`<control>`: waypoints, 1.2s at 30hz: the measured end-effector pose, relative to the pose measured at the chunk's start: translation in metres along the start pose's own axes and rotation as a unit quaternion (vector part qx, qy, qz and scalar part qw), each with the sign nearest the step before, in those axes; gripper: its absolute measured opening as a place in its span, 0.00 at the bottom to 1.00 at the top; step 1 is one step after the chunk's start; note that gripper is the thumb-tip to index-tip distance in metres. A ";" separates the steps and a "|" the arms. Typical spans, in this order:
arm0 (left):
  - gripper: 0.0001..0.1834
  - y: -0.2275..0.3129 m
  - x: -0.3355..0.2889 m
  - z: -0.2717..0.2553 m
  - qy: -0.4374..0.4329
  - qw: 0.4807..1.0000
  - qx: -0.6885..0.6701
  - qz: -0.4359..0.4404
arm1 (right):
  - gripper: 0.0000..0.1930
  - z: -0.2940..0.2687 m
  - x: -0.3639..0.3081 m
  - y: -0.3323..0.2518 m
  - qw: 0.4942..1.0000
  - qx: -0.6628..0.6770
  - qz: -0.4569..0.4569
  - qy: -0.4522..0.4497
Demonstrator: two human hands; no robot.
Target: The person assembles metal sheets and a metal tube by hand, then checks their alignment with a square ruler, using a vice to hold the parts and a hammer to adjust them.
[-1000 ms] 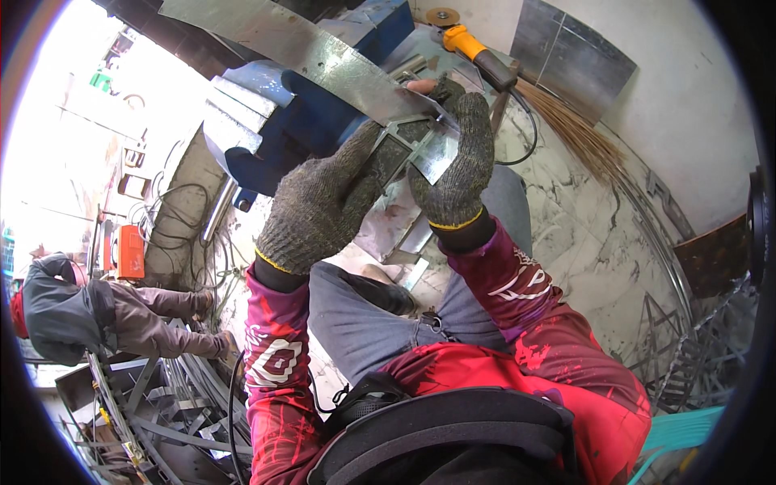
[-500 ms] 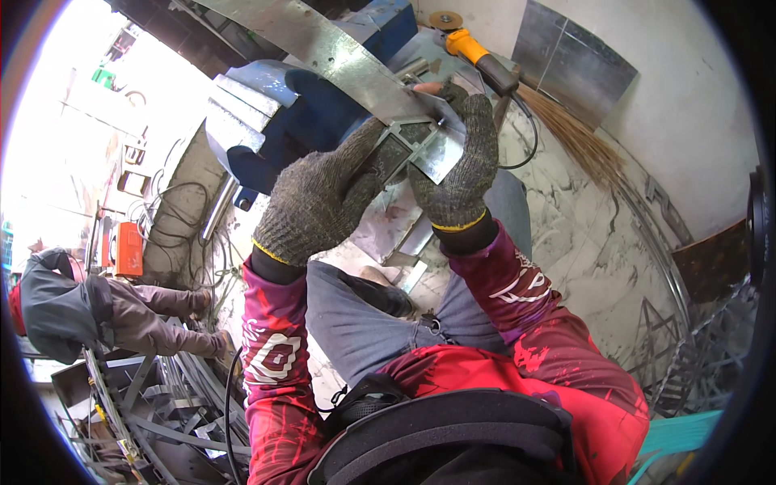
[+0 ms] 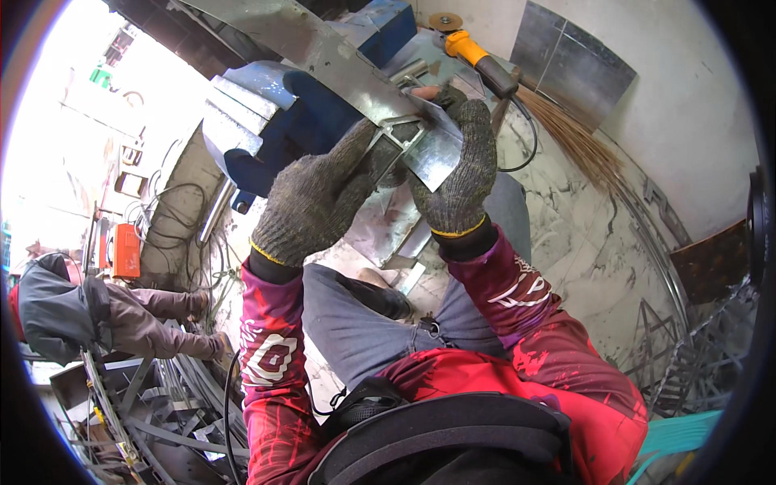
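A long grey metal profile (image 3: 327,56) reaches from the upper left down to my hands, its hollow, frame-like end towards me. My left hand (image 3: 311,194), in a dark knit glove, is closed around the left side of that end. On the other side my right hand (image 3: 462,166), gloved alike with a bare fingertip showing, grips a small shiny sheet-metal plate (image 3: 436,153) against the end of the profile. The plate touches the profile; whether they are joined I cannot tell. Just left of the profile stands a blue bench vise (image 3: 303,121).
A yellow angle grinder (image 3: 473,56) with its cord lies at the far right, by a straw broom (image 3: 566,133) and grey sheets (image 3: 570,65) against the wall. Metal scraps (image 3: 174,404) lie lower left, near a bending person (image 3: 61,303). An orange box (image 3: 125,250) stands beyond.
The profile has tilted slightly, and its end with the plate has shifted a little. Both hands keep their grip, the left having moved slightly to the left.
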State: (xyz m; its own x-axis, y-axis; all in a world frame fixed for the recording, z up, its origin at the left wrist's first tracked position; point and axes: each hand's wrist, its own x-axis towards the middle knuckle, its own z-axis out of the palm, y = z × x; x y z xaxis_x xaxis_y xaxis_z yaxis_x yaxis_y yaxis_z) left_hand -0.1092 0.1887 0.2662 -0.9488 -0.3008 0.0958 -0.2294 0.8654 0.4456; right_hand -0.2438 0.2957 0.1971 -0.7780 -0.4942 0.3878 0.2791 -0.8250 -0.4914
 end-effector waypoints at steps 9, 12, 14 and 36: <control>0.31 -0.004 -0.008 -0.004 -0.009 0.995 -0.095 0.027 | 0.24 -0.013 0.002 0.006 0.987 0.135 0.089 -0.010; 0.31 -0.005 -0.008 -0.002 -0.013 0.997 -0.077 0.018 | 0.23 -0.014 0.002 0.009 0.992 0.108 0.070 -0.014; 0.31 -0.011 -0.007 0.001 0.003 0.997 -0.053 0.048 | 0.23 -0.012 0.000 0.010 0.987 0.140 0.076 -0.023; 0.31 -0.010 0.000 0.010 0.020 0.994 -0.070 0.077 | 0.19 -0.013 0.001 0.008 0.995 -0.095 -0.031 -0.023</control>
State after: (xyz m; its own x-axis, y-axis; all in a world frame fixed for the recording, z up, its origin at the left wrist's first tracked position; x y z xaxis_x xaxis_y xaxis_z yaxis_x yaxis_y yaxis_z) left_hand -0.1087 0.1840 0.2531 -0.9601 -0.1876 0.2074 -0.0469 0.8390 0.5421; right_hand -0.2497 0.2921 0.1831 -0.7625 -0.4603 0.4547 0.1172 -0.7894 -0.6026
